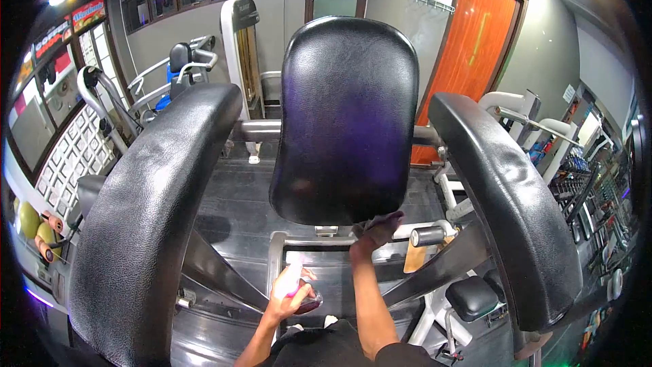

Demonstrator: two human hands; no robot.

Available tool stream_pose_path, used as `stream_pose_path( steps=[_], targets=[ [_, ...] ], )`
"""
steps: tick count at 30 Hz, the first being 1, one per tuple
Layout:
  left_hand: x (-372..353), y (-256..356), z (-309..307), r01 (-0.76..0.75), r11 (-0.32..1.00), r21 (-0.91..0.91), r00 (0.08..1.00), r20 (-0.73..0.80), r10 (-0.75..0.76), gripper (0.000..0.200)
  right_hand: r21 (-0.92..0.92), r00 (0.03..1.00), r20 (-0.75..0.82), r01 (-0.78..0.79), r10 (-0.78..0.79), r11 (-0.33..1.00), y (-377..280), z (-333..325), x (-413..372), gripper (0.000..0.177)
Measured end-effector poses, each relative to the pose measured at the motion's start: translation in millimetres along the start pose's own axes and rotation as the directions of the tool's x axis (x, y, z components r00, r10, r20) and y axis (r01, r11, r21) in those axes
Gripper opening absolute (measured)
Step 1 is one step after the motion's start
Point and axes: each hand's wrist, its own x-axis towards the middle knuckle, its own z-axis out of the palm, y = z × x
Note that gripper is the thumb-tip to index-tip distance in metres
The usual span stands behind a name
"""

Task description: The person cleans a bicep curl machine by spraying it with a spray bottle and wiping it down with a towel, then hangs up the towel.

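Observation:
In my left hand (284,300) is a spray bottle with a white and pink head (292,278) and a see-through, dark-looking body (311,301). The fingers are wrapped round it, low in front of my body. My right hand (367,245) grips a dark purple cloth (386,226) at the lower right edge of the black padded backrest (346,115). Part of the cloth seems tucked against the underside of that pad, where the contact is hard to see. Long black padded armrests, one on the left (153,183) and one on the right (506,183), flank the backrest.
A grey metal frame (319,241) with a black roller (426,236) runs below the backrest. Other gym machines (238,47) stand behind, near an orange door (479,34). Dumbbell racks (577,170) line the right side. Foam rollers (47,234) lie at far left.

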Motion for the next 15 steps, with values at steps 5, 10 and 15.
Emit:
stream_pose_path(
  steps=[5, 10, 15],
  targets=[
    [5, -9, -2, 0.059, 0.997, -0.039, 0.998, -0.032, -0.061, 0.063, -0.316, 0.929, 0.044, 0.362, -0.367, 0.877, -10, 2, 16, 0.044],
    [20, -5, 5, 0.072, 0.996, -0.051, 0.997, -0.027, -0.073, 0.045, -0.513, 0.407, 0.595, 0.856, -0.693, 0.062, -19, -22, 46, 0.043],
    [34, -5, 6, 0.05, 0.998, -0.038, 0.998, -0.028, -0.051, 0.026, -0.427, 0.23, 0.694, 0.895, -0.683, -0.132, -76, 36, 55, 0.036]
  ],
)
